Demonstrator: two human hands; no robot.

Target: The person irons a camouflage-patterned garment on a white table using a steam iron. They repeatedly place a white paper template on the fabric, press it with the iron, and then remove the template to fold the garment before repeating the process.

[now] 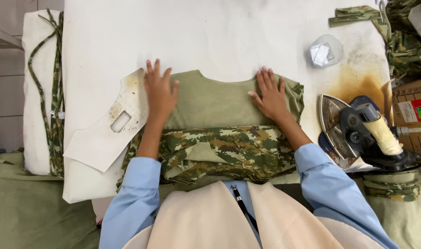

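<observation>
Both hands lie flat, fingers spread, on an olive-green garment spread on the white padded table; neither grip closes on anything. The left hand presses the garment's left shoulder, just beside a stained cardboard template. The right hand presses the right shoulder. A folded camouflage piece covers the garment's near part. A steam iron rests on its side to the right, beyond a scorched patch.
</observation>
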